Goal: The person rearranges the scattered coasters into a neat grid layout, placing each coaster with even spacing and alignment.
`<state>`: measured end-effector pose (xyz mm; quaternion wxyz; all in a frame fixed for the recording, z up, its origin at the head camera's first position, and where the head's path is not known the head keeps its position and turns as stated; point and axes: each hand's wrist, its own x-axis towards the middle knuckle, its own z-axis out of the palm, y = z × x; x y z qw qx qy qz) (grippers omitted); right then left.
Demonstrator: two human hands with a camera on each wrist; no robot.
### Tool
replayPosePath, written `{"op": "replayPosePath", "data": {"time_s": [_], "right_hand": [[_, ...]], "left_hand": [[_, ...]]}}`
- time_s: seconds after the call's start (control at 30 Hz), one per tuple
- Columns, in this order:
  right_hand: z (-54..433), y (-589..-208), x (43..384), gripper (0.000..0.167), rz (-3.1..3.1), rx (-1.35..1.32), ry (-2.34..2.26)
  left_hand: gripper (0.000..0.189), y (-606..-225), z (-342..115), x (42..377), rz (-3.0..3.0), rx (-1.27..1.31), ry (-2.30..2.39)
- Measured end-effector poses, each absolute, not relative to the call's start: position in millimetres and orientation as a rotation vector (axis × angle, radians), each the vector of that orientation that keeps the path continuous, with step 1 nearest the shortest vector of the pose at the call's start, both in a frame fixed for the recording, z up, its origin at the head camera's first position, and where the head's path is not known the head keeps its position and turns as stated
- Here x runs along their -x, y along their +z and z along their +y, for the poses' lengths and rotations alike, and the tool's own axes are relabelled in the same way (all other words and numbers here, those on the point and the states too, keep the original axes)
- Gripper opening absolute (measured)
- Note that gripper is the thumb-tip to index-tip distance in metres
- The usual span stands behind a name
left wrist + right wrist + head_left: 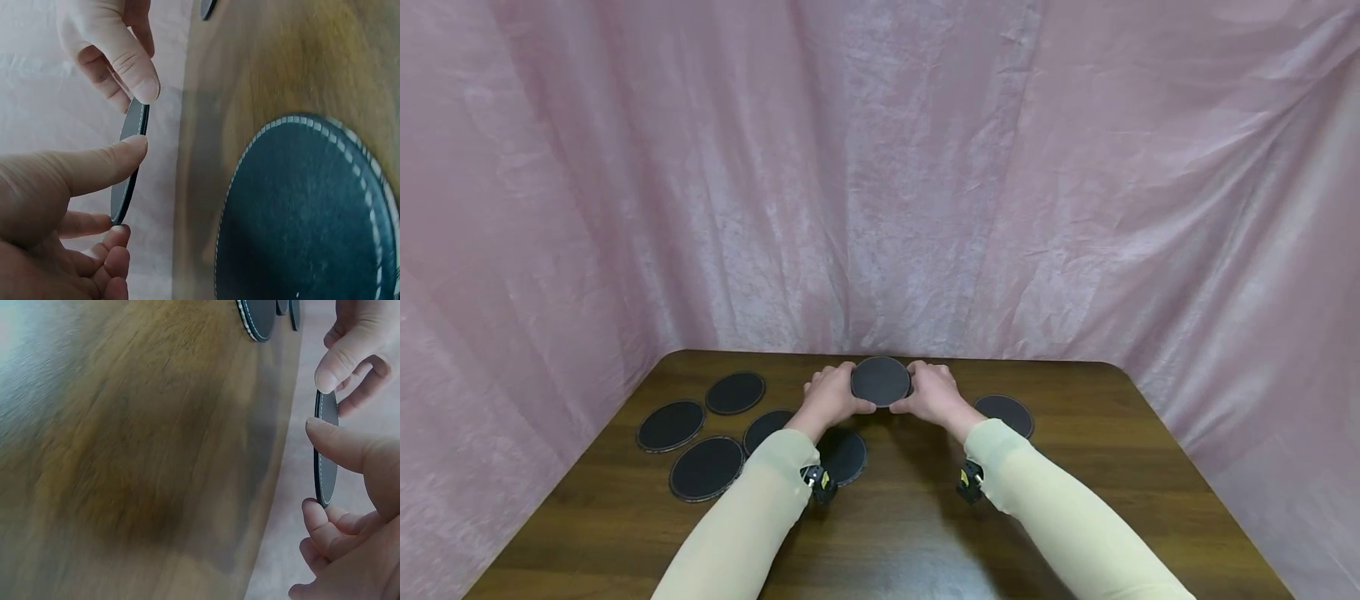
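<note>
A round black coaster (880, 381) with pale stitching near its edge is held up above the far part of the table. My left hand (833, 393) grips its left side between thumb and fingers, and my right hand (932, 393) grips the opposite side. In the left wrist view the coaster (128, 162) is seen almost edge-on, raised off the wood. Both thumbs press its near rim, as the right wrist view of the coaster (326, 450) also shows. Beneath my left forearm lies another coaster (847, 458), partly covered by the sleeve.
On the left of the brown wooden table (910, 533) lie several more coasters (671, 426), one (766, 425) partly behind the left arm. A single coaster (1007, 414) lies right of the right wrist. A pink curtain (880, 183) hangs behind the table.
</note>
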<state>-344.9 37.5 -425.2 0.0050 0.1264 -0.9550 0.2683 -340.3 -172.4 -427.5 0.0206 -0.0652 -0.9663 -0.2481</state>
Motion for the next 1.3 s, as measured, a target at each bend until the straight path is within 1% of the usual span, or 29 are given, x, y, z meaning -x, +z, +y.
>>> {"op": "replayPosePath", "data": {"time_s": [0.37,0.8,1.1,1.3], "right_hand": [[53,-418,329,0.082,-2.980,-0.378,0.850],[82,-414,304,0.079,-2.996,-0.362,0.908],[102,-414,288,0.073,-3.015,-0.358,0.919],[117,-416,272,0.074,-3.032,-0.358,0.915]], "left_hand": [[0.081,-424,-164,326,-2.971,0.268,-0.788],[0.073,-421,-145,306,-2.940,0.387,-0.860],[0.075,-422,-129,295,-2.966,0.422,-0.818],[0.072,-425,-117,286,-2.984,0.478,-0.863]]}}
